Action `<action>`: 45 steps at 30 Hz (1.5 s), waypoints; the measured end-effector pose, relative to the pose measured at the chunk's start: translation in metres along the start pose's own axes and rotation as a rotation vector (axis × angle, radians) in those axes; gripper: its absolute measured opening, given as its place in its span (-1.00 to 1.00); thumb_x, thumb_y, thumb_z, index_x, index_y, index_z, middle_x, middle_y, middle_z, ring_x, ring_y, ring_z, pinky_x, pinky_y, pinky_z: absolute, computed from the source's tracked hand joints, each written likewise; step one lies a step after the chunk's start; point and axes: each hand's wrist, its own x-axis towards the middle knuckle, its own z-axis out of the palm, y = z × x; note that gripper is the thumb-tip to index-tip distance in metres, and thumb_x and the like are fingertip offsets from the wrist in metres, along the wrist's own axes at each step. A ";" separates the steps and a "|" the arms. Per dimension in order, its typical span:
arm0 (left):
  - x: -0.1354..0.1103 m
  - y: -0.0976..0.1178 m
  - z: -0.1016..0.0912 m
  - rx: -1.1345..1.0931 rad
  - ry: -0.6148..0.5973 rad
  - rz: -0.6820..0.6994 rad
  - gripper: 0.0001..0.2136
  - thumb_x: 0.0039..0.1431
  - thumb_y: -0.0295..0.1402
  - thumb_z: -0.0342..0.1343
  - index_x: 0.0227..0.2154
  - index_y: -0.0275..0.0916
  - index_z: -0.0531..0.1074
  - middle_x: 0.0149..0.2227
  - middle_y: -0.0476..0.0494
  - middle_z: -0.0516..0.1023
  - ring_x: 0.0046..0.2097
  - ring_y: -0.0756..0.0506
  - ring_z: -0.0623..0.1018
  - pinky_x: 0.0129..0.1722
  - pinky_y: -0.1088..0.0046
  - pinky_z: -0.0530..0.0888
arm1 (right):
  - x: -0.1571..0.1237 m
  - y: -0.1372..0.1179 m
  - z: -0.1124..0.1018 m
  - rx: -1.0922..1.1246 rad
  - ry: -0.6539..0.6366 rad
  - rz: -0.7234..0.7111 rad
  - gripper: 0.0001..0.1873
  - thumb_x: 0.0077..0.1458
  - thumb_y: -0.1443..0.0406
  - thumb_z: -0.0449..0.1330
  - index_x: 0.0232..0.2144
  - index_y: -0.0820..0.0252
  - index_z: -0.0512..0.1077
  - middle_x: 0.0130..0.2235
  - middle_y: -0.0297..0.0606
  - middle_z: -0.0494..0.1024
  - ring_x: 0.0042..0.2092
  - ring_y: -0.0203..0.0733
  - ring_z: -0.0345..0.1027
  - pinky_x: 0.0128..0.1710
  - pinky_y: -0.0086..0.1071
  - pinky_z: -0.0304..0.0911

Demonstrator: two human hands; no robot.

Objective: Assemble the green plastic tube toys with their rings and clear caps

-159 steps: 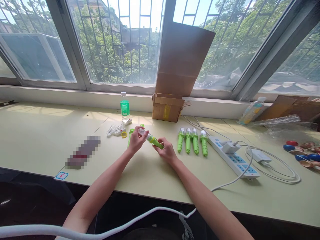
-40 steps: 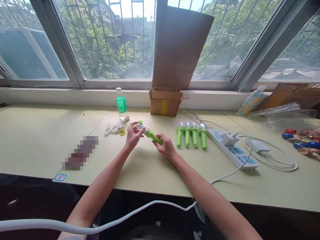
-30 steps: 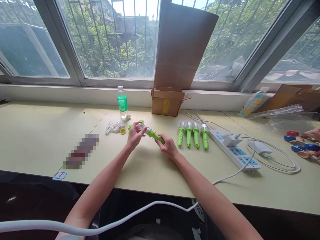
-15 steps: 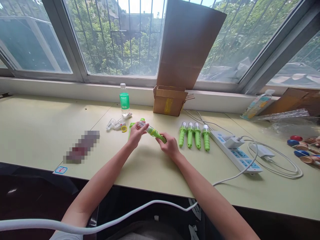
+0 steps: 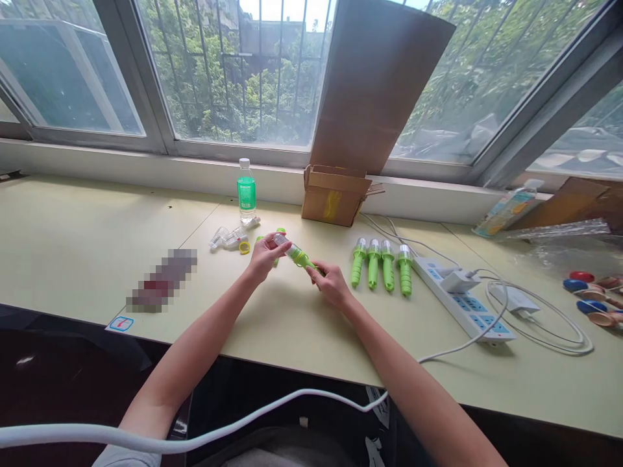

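Observation:
Between my two hands is a green flashlight-shaped toy (image 5: 302, 259) with a clear cap, held at a slant above the table. My left hand (image 5: 265, 257) has its fingers round the clear end. The handle's lower end sits in the grip of my right hand (image 5: 331, 282). Behind my left hand, other green parts (image 5: 281, 231) show only partly. Clear plastic caps (image 5: 230, 240) and a yellow ring (image 5: 244, 248) lie to the left of it. To the right, several like toys (image 5: 388, 266) with silvery tops lie in a row.
A bottle with a green label (image 5: 246, 192) and a cardboard box (image 5: 335, 194) stand by the window. On the right are a power strip (image 5: 462, 301), a charger with a looped cable, and wooden toys (image 5: 591, 305). A white cable (image 5: 243, 425) crosses in front of me.
The view has shifted slightly, so the table's things appear a little further right. Both hands keep hold of the toy, and my right fingers sit slightly differently on the handle.

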 end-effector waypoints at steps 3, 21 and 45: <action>-0.001 0.004 0.000 0.012 -0.047 0.001 -0.55 -0.17 -0.24 0.34 -0.17 -0.27 0.42 -0.34 -0.12 0.55 -0.30 -0.05 0.56 -0.30 0.44 0.52 | 0.002 -0.003 -0.006 0.288 -0.187 0.182 -0.59 0.02 -0.03 0.09 -0.43 0.20 0.41 -0.65 -0.40 0.28 -0.68 -0.38 0.03 -0.69 -0.46 -0.06; -0.005 0.001 0.008 -0.112 0.013 -0.089 -0.60 -0.14 -0.21 0.33 -0.26 -0.34 0.42 -0.32 -0.17 0.53 -0.24 -0.10 0.56 -0.14 0.25 0.49 | 0.000 0.009 0.002 -0.559 0.324 -0.226 -0.63 0.11 0.09 0.09 -0.13 0.13 0.49 -0.26 -0.16 0.56 -0.30 -0.14 0.39 -0.34 -0.40 0.17; -0.006 0.018 0.003 -0.164 -0.168 -0.045 -0.55 -0.08 -0.28 0.31 -0.11 -0.31 0.39 -0.17 -0.29 0.55 -0.12 -0.18 0.54 -0.09 0.23 0.45 | -0.002 -0.017 -0.004 0.582 -0.303 0.326 -0.53 -0.01 -0.07 0.14 -0.32 0.23 0.42 -0.59 -0.40 0.27 -0.66 -0.44 -0.06 -0.69 -0.48 -0.19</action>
